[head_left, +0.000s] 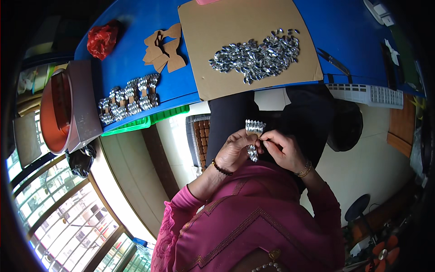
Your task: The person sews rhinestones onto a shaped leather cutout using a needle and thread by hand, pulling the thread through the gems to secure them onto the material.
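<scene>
Above my lap, my left hand (235,148) is closed around a bow-shaped cardboard piece (256,132). Rows of silver rhinestones cover both of its ends, and brown card shows at its narrow middle. My right hand (286,153) is pinched, its fingertips against that middle; whatever they hold is too small to tell. On the table ahead, a heap of loose silver rhinestones (258,56) lies on a flat cardboard sheet (204,27). Several finished-looking rhinestone bows (129,97) lie in a row at the table's left edge. Bare brown cardboard bows (164,47) are piled behind them.
The blue table (131,50) also carries a crumpled red plastic bag (102,41) at far left and scissors (334,62) at right. Below its edge are a green basket (149,120) and a white basket (362,94). A dark stool (346,127) stands right of my legs.
</scene>
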`<state>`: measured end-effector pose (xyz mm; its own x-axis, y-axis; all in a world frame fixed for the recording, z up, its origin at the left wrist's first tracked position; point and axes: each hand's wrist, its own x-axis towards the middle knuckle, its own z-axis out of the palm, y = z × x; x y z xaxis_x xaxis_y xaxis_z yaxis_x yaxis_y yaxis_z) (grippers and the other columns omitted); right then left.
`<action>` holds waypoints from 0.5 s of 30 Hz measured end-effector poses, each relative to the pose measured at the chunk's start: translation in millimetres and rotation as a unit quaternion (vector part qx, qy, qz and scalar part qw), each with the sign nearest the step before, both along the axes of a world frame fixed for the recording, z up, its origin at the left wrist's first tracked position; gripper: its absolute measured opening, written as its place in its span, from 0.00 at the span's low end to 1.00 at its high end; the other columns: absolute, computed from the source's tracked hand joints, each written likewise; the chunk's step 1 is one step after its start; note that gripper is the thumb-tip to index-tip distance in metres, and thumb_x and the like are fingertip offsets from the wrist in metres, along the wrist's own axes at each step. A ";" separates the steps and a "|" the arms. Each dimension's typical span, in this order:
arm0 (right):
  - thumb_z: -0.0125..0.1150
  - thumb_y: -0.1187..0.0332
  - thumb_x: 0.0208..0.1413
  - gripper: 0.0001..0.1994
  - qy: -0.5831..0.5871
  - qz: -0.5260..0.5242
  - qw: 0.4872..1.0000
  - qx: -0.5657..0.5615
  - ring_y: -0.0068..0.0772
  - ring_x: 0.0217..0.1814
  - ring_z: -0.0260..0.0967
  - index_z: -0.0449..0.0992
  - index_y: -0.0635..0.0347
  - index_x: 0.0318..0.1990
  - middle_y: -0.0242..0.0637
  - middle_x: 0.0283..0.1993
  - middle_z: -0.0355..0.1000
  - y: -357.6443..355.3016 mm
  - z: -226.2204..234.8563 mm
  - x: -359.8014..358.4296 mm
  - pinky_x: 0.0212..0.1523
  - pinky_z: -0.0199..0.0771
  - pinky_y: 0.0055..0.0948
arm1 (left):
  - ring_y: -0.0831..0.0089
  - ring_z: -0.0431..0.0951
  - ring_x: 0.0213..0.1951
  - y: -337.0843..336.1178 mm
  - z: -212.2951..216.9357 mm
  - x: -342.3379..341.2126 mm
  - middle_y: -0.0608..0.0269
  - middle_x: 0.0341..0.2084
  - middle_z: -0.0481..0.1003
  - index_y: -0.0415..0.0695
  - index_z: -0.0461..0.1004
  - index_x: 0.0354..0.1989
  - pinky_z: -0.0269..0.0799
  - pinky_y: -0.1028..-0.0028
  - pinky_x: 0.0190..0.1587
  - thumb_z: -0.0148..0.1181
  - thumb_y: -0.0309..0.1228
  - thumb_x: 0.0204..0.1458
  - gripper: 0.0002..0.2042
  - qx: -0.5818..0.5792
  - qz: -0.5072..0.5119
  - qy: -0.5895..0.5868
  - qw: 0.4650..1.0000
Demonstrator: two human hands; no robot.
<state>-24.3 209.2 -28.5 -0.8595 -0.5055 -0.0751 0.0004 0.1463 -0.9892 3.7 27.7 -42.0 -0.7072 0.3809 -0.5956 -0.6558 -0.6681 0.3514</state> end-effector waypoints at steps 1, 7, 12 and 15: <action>0.51 0.78 0.54 0.04 0.000 0.000 1.000 0.000 0.26 0.28 0.75 0.70 0.63 0.37 0.36 0.27 0.74 -0.2 0.8 -0.2 0.28 0.72 0.21 | 0.65 0.73 0.32 0.0 0.6 -0.2 0.59 0.27 0.72 0.40 0.71 0.33 0.69 0.67 0.41 0.54 0.27 0.50 0.05 0.000 0.000 0.000 1.000; 0.50 0.79 0.55 0.04 -0.018 0.001 0.999 -0.027 0.23 0.29 0.75 0.69 0.64 0.37 0.36 0.28 0.74 -1.4 -1.7 2.6 0.30 0.73 0.21 | 0.65 0.73 0.32 0.0 2.1 0.3 0.58 0.27 0.72 0.40 0.69 0.31 0.68 0.65 0.42 0.54 0.27 0.51 0.04 -0.003 -0.003 0.006 1.000; 0.50 0.78 0.56 0.03 -0.033 -0.001 0.997 -0.064 0.23 0.29 0.74 0.69 0.65 0.37 0.36 0.29 0.74 -1.6 -8.5 5.3 0.31 0.73 0.20 | 0.67 0.74 0.31 1.1 -0.1 1.8 0.59 0.27 0.74 0.40 0.71 0.34 0.70 0.68 0.41 0.53 0.25 0.51 0.04 0.083 0.014 0.009 0.996; 0.50 0.78 0.56 0.03 -0.034 -0.006 0.997 -0.067 0.23 0.29 0.74 0.69 0.65 0.37 0.36 0.29 0.74 -1.2 -12.9 6.7 0.30 0.73 0.20 | 0.65 0.73 0.31 1.8 2.0 0.2 0.58 0.27 0.72 0.40 0.69 0.31 0.69 0.64 0.43 0.53 0.27 0.51 0.03 0.070 0.007 0.006 0.997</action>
